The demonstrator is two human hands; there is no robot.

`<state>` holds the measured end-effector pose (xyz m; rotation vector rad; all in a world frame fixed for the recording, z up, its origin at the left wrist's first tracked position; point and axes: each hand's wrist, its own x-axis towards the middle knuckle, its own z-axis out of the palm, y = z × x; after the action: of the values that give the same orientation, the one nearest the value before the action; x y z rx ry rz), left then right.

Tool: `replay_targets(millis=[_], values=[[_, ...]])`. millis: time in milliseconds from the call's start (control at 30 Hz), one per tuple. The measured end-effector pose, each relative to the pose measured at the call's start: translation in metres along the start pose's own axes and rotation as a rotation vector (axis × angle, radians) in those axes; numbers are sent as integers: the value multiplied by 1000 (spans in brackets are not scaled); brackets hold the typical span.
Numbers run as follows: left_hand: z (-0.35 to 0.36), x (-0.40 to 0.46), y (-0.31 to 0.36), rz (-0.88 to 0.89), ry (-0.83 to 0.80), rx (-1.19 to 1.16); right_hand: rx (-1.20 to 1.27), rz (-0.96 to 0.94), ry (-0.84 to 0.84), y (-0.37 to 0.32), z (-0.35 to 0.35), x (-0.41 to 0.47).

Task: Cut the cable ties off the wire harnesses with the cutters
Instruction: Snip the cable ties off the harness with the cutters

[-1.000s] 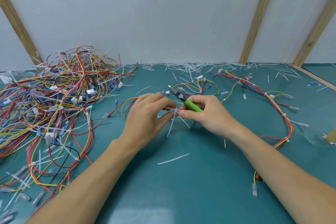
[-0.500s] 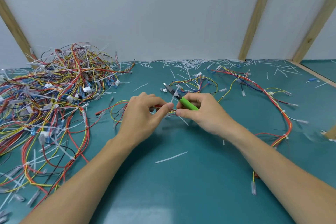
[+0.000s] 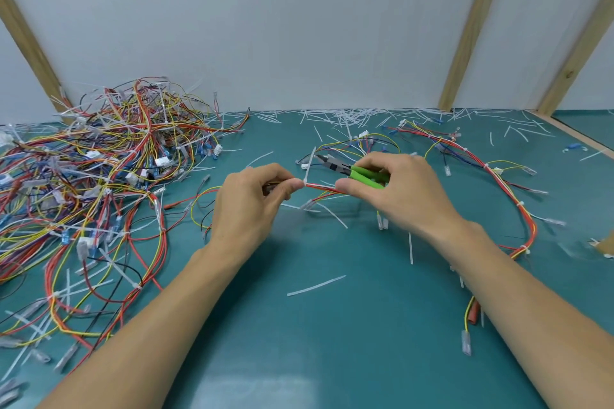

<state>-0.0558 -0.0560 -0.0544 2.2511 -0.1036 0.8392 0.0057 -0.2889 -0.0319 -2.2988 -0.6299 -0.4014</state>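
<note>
We stretch a short run of the red-and-yellow wire harness (image 3: 320, 188) taut above the middle of the worktop (image 3: 332, 342) — our left hand (image 3: 252, 206) pinches it right at the white cable tie (image 3: 307, 169), whose stiff tail stands upright. Our right hand (image 3: 395, 192) pinches the far end while curling round the green-handled cutters (image 3: 352, 171), steel nose aimed at the tie. The tangled heap of harnesses (image 3: 99, 176) fills the left edge; thin clipped tie offcuts (image 3: 349, 116) litter the back edge.
</note>
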Motion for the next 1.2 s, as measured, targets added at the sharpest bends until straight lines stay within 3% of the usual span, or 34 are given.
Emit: replay_targets(millis=[67, 167, 1200], values=[[-2, 1, -2, -23, 51, 60, -58, -24, -21, 2, -4, 1], [0, 2, -4, -87, 11, -34, -96, -60, -43, 2, -7, 2], [5, -2, 1, -57, -47, -106, -132, -148, -44, -6, -3, -3]])
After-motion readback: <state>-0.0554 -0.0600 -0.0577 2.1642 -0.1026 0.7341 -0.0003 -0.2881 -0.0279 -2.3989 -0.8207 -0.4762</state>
